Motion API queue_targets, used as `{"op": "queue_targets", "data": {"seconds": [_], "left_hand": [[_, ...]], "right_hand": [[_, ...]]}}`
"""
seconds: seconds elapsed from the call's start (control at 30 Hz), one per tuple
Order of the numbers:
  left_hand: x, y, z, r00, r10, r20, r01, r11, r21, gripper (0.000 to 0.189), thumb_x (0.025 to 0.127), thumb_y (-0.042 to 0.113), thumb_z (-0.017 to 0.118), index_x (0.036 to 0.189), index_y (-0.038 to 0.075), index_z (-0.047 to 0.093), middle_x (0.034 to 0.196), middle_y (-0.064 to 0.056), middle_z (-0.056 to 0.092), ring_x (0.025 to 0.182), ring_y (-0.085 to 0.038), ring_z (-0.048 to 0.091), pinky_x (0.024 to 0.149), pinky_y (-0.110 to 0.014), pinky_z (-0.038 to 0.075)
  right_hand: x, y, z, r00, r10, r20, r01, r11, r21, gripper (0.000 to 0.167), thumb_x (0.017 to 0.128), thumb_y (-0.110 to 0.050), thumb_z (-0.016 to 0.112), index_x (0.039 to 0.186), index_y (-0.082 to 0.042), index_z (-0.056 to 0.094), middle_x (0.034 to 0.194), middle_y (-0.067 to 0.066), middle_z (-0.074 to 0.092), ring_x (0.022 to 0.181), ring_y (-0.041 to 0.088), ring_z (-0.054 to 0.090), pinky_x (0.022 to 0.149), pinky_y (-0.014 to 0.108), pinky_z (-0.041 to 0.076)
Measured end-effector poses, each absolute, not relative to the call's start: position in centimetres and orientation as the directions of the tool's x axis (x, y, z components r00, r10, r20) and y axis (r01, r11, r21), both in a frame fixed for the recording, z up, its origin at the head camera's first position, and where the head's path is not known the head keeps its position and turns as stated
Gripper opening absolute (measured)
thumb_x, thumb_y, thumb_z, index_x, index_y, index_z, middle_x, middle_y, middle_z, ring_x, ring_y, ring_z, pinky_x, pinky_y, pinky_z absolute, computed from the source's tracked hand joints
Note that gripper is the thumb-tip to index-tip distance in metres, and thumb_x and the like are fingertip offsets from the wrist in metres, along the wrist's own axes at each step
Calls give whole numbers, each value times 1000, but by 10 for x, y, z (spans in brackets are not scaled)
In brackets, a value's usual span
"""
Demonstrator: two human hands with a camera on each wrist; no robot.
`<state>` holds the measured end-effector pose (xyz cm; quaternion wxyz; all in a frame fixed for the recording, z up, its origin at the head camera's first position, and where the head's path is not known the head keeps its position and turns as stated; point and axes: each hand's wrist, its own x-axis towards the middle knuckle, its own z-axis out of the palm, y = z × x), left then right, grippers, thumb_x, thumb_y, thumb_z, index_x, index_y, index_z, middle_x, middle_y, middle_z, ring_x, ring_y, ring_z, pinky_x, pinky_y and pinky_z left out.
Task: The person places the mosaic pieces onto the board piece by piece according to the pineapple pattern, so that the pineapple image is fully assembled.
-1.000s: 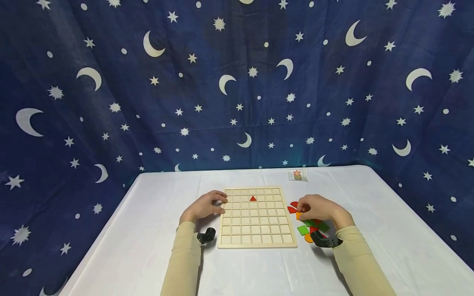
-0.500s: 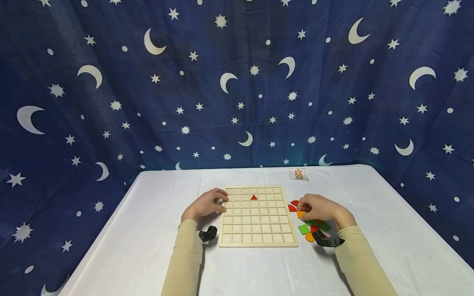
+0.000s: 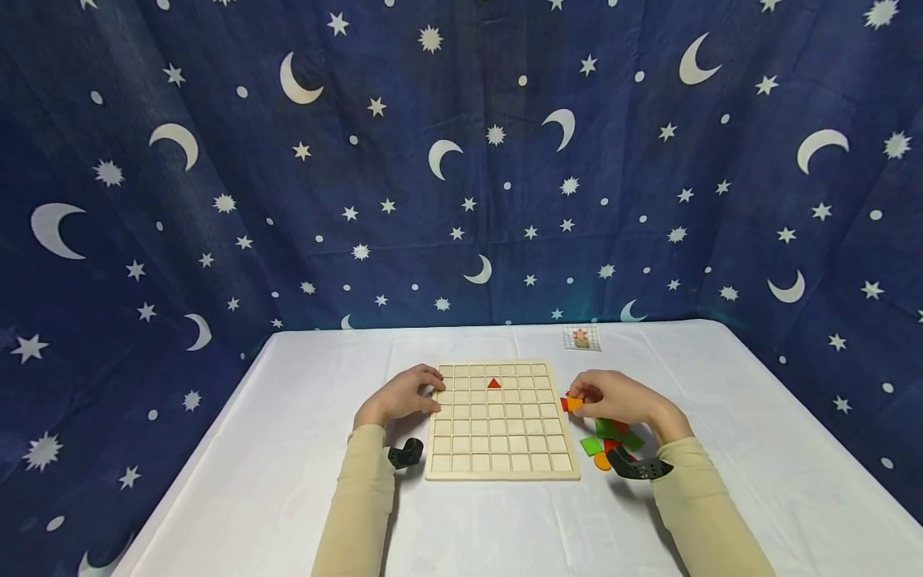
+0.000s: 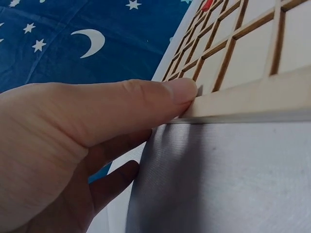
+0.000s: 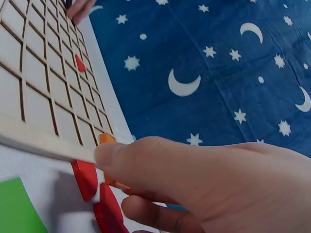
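Note:
My right hand (image 3: 623,397) pinches an orange square tile (image 3: 574,405) between thumb and fingers, beside the right edge of a wooden grid board (image 3: 503,476). In the right wrist view the orange tile (image 5: 108,138) is partly behind my thumb, above red pieces (image 5: 86,179) lying on the cloth. At the board's left edge rests my left hand (image 3: 400,397); its thumb (image 4: 146,99) touches the rim in the left wrist view, the other fingers loosely bent. One red triangle (image 3: 493,384) sits in a cell of the second row from the back.
Right of the board lies a loose group of flat pieces, among them a light green square (image 3: 591,446) and an orange disc (image 3: 602,462). A small gridded picture card (image 3: 581,336) lies at the back of the white cloth-covered table (image 3: 252,481).
My right hand has picked up the orange square tile and moved slightly left and back, to the board's right edge. My left hand stays in place.

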<state>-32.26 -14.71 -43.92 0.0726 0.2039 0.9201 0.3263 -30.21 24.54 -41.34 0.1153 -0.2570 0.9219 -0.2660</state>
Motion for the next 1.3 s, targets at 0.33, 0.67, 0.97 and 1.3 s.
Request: {"op": "queue_targets", "data": {"seconds": [0.33, 0.67, 0.97, 1.3], "left_hand": [[-321, -147, -437, -900, 435, -7, 336, 707, 622, 31, 80, 11, 80, 109, 7, 71, 129, -6, 57, 128, -28, 48, 111, -43, 36], [-323, -147, -437, -909, 416, 3, 322, 698, 639, 30, 79, 9, 81, 107, 8, 72, 128, -5, 57, 128, -27, 47, 111, -43, 35], [-322, -150, -443, -912, 411, 9, 317, 688, 653, 30, 79, 10, 81, 107, 8, 72, 128, -4, 57, 128, -27, 48, 111, -43, 35], [-322, -149, -442, -909, 416, 4, 318, 688, 652, 30, 80, 11, 80, 109, 8, 72, 130, -6, 56, 130, -28, 46, 112, -44, 34]], "right_hand": [[-305, 227, -415, -807, -590, 21, -508, 676, -534, 19, 87, -23, 74, 101, -12, 66, 87, -7, 60, 77, 12, 52, 72, 28, 48], [-313, 181, -424, -785, -608, 119, -577, 648, -497, 16, 87, -19, 75, 98, -11, 68, 89, -5, 62, 77, 11, 53, 73, 30, 50], [-327, 138, -437, -764, -618, 183, -628, 649, -429, 18, 86, -19, 76, 101, -9, 71, 94, 1, 64, 81, 12, 55, 76, 30, 51], [-329, 126, -441, -777, -599, 191, -619, 675, -401, 18, 86, -19, 76, 102, -11, 72, 93, -2, 62, 80, 12, 53, 75, 30, 49]]}}
